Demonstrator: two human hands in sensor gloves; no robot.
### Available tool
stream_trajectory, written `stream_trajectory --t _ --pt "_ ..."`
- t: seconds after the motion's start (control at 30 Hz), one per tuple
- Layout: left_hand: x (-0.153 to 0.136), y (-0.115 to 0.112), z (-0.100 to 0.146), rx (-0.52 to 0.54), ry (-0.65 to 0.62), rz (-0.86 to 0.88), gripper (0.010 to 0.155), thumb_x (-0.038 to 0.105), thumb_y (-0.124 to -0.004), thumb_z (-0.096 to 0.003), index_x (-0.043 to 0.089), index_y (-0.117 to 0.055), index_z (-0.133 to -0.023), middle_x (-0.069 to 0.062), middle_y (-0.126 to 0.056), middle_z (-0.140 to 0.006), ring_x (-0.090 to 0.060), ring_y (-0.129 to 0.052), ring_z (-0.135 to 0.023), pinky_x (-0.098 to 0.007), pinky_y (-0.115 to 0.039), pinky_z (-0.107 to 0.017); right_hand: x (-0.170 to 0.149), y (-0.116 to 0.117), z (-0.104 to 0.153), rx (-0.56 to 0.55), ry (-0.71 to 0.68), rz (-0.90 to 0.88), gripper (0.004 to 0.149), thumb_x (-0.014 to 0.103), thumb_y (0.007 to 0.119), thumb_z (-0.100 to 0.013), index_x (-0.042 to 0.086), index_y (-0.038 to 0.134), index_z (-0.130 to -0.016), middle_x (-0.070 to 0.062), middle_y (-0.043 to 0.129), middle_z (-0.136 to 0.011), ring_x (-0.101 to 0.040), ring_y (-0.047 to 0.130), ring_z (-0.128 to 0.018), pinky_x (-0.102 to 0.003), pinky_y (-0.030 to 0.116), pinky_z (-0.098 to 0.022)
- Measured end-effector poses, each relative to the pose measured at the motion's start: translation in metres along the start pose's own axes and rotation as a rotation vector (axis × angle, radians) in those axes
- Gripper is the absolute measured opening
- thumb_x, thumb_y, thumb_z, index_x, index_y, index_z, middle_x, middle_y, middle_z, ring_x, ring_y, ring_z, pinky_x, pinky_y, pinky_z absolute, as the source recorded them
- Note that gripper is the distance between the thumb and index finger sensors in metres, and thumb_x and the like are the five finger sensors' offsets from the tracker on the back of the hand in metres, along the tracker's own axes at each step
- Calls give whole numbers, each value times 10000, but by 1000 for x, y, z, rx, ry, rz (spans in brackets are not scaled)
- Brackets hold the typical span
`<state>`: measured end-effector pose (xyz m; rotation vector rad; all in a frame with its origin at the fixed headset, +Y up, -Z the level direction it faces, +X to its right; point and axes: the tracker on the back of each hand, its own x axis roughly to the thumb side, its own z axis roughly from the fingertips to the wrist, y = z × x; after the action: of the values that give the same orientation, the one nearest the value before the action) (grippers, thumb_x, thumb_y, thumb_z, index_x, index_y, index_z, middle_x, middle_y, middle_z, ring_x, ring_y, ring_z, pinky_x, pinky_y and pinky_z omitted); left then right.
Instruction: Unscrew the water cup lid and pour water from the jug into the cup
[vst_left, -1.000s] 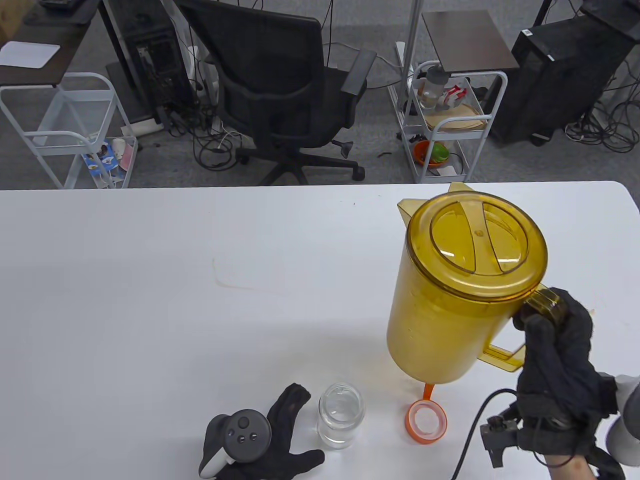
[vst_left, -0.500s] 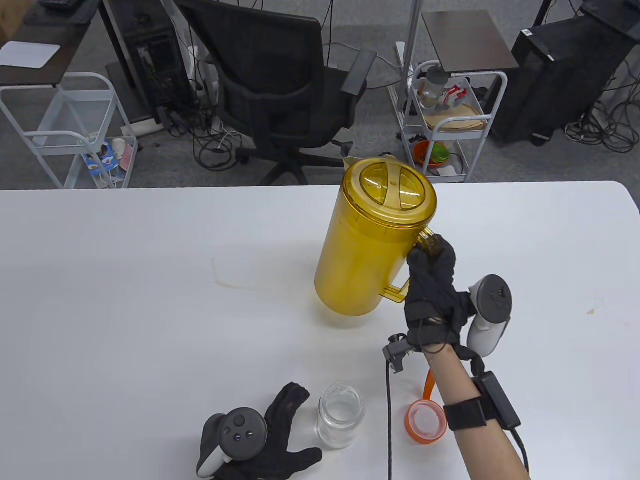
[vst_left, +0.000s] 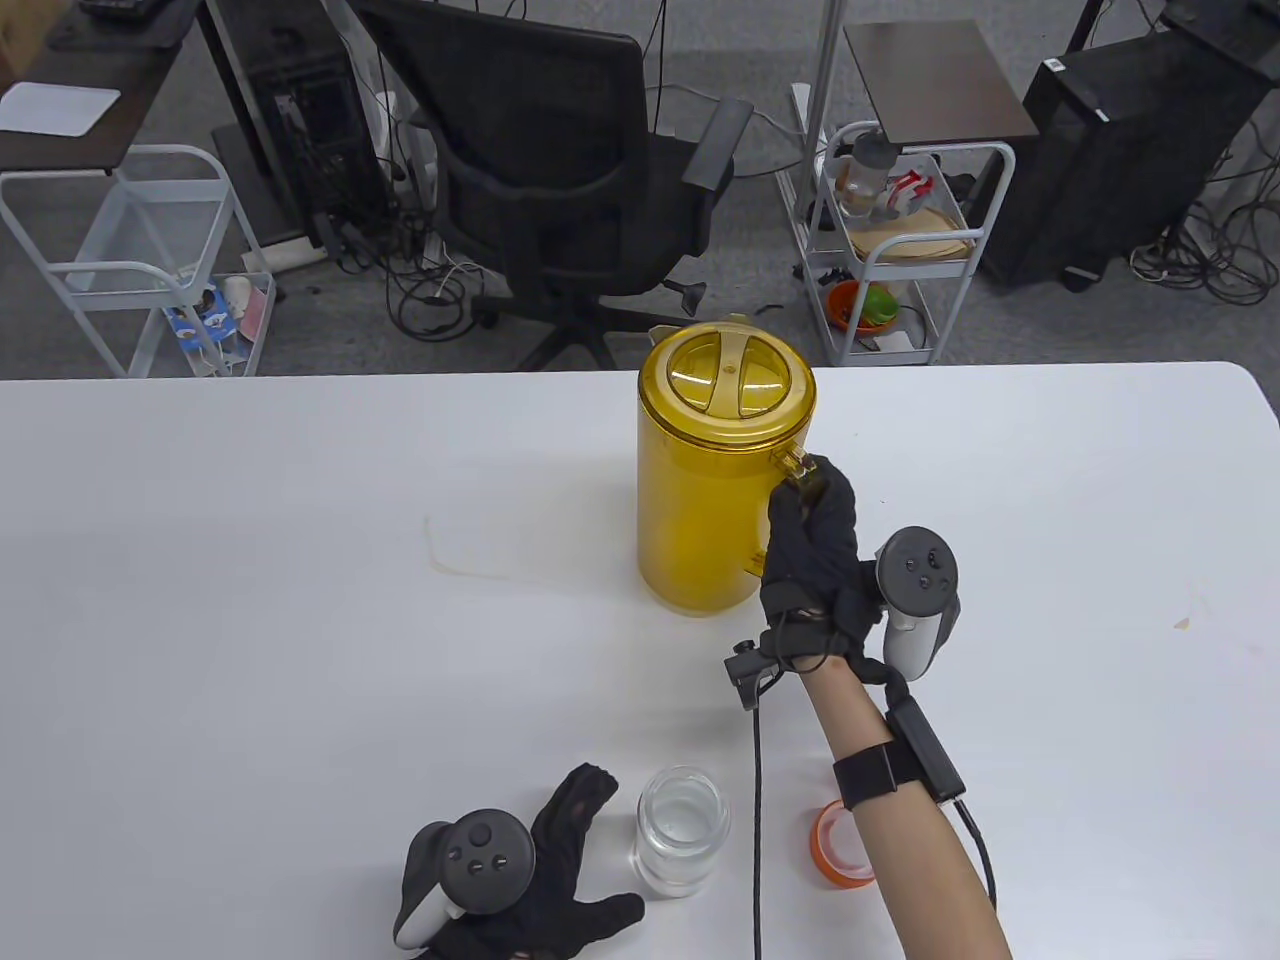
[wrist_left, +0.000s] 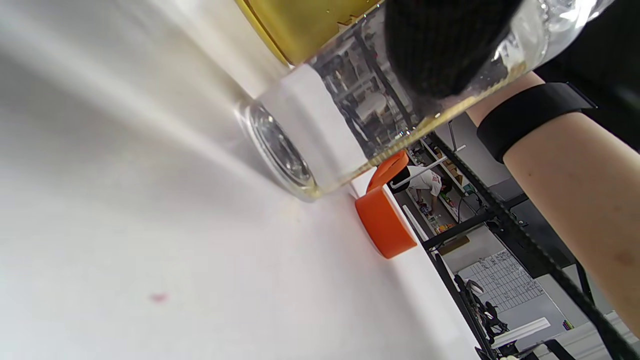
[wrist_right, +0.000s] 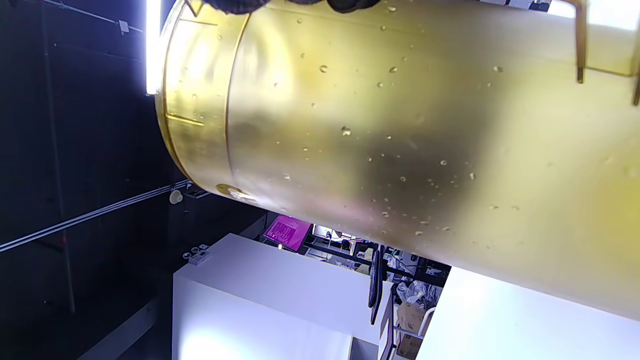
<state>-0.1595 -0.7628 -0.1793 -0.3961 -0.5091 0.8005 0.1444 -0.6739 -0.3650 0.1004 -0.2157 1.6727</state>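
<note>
The right hand (vst_left: 812, 560) is curled round the handle of the jug (vst_left: 718, 470), which is being held upright at the far middle of the table (vst_left: 250, 600), its base on or just above the surface (which of the two cannot be told). The jug is stiff amber plastic, beaded inside with droplets, so it is judged bulky rather than heavy; the handle is the right place for a grip, since the smooth wall is likely to be slippery.

The left hand (vst_left: 520, 885) is lying flat with fingers spread near the front edge, nothing being held, one finger resting against the cup (vst_left: 681, 830) just beside it. The cup is clear, rigid and probably breakable, standing open, and is best steadied low on its wall. The orange lid (vst_left: 838, 845) is lying beside the cup, partly hidden under the right forearm. Jug and cup are standing well apart.
</note>
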Motion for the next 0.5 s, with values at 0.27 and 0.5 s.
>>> stream_trajectory --t 0.27,0.5 --pt "1 -1 1 8 0 -22 1068 484 -842 -395 181 -57 -1053 -164 -119 -1174 -510 -310 -1110 -640 -376 -790 -2 -4 0 49 4 33 514 435 518 -618 375 219 -1032 107 370 -1069 -243 413 -1018 -477 356 -844" --pt "1 -1 1 10 0 -21 1071 485 -842 -395 176 -54 -1052 -163 -120 -1174 -510 -310 -1110 -639 -375 -791 -7 -14 0 73 15 -36 610 493 550 -610 368 152 -1055 68 262 -1128 -289 307 -1074 -512 301 -857"
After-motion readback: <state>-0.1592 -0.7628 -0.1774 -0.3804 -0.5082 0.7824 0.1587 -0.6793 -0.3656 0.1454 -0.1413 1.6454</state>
